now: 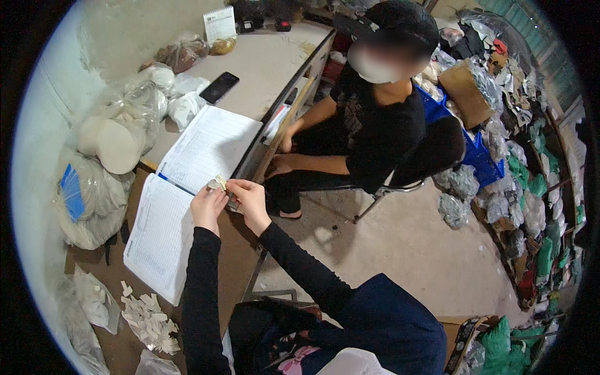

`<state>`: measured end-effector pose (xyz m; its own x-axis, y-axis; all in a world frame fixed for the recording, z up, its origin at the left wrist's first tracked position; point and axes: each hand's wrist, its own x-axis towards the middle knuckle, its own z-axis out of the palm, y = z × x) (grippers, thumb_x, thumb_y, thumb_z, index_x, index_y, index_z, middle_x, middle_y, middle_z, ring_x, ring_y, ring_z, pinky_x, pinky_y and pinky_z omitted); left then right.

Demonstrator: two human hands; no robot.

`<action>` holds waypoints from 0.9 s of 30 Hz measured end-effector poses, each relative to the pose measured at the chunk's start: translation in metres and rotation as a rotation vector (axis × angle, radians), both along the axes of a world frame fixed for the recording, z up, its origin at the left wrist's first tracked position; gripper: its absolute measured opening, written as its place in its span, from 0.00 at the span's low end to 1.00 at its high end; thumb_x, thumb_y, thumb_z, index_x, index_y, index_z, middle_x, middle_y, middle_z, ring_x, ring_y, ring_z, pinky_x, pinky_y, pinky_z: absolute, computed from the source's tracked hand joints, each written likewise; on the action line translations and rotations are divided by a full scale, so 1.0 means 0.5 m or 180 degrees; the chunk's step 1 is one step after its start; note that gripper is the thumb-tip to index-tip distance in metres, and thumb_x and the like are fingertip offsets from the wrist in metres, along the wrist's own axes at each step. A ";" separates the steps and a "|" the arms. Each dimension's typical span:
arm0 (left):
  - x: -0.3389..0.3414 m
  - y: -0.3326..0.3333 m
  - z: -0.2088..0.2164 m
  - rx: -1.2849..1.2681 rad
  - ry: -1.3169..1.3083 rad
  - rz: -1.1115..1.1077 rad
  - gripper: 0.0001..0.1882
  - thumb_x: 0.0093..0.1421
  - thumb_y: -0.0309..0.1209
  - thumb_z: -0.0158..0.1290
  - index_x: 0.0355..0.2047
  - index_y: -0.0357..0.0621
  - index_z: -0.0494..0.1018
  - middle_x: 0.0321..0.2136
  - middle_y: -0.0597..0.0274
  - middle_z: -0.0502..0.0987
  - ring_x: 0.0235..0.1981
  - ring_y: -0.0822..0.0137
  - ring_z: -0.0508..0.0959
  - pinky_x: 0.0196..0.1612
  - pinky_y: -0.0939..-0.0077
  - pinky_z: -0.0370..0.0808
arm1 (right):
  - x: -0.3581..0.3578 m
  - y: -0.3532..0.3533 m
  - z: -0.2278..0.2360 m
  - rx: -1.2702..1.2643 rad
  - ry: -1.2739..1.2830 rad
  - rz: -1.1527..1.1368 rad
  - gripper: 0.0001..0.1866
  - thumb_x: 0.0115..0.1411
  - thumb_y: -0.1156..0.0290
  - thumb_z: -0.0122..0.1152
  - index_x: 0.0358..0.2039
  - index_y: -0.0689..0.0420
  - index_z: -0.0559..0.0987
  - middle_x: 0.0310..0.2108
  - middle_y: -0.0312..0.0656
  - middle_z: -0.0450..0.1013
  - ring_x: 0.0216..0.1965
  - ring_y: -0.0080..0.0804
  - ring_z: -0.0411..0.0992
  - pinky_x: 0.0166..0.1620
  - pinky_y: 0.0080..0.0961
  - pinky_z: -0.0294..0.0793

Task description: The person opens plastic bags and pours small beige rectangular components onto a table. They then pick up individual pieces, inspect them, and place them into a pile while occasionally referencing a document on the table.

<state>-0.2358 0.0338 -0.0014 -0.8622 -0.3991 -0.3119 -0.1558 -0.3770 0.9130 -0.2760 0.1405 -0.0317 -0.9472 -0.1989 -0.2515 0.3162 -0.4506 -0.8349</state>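
Observation:
My left hand (pixel 209 207) and my right hand (pixel 249 201) meet over the near right part of an open ledger (pixel 209 140). Between their fingertips they pinch a small pale strip (pixel 220 182), too small to make out its exact kind. Both hands are closed on it, the right thumb and forefinger at its right side. On the brown tabletop near my left forearm lies a loose pile of short whitish strips (pixel 150 319). The ledger's ruled pages lie flat just beneath and beyond my hands.
A person in black (pixel 387 131) sits at the desk's right side, hands at an open drawer (pixel 284 119). Plastic bags of pale pieces (pixel 119 144) line the wall at left. A phone (pixel 219 87) lies beyond the ledger. Heaped bags and a blue crate (pixel 478 156) stand at right.

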 end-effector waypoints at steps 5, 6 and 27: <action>0.013 -0.010 -0.007 0.0044 0.0128 0.0045 0.25 0.58 0.22 0.53 0.56 0.31 0.64 0.43 0.56 0.75 0.43 0.69 0.77 0.46 0.78 0.76 | 0.005 -0.011 -0.003 0.0000 0.0095 0.0037 0.10 0.56 0.72 0.65 0.36 0.65 0.82 0.29 0.35 0.77 0.25 0.17 0.68 0.29 0.15 0.66; 0.013 -0.006 -0.008 0.0016 0.0145 -0.0030 0.24 0.58 0.23 0.53 0.56 0.32 0.64 0.43 0.57 0.75 0.42 0.70 0.77 0.46 0.78 0.76 | 0.006 -0.007 -0.001 -0.0061 0.0078 0.0054 0.10 0.56 0.72 0.65 0.36 0.65 0.82 0.29 0.35 0.77 0.26 0.17 0.68 0.30 0.15 0.66; 0.267 -0.072 0.088 -0.0334 0.0298 0.0867 0.14 0.60 0.26 0.53 0.45 0.33 0.72 0.40 0.54 0.79 0.42 0.66 0.78 0.47 0.77 0.73 | 0.014 0.015 0.011 0.0515 0.0954 -0.0353 0.06 0.57 0.76 0.64 0.34 0.66 0.81 0.26 0.32 0.76 0.24 0.14 0.67 0.28 0.14 0.65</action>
<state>-0.1023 -0.0020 0.0426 -0.7420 -0.6454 -0.1811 0.0247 -0.2964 0.9547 -0.2689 0.1478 -0.0264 -0.9972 -0.0711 0.0211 0.0030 -0.3229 -0.9464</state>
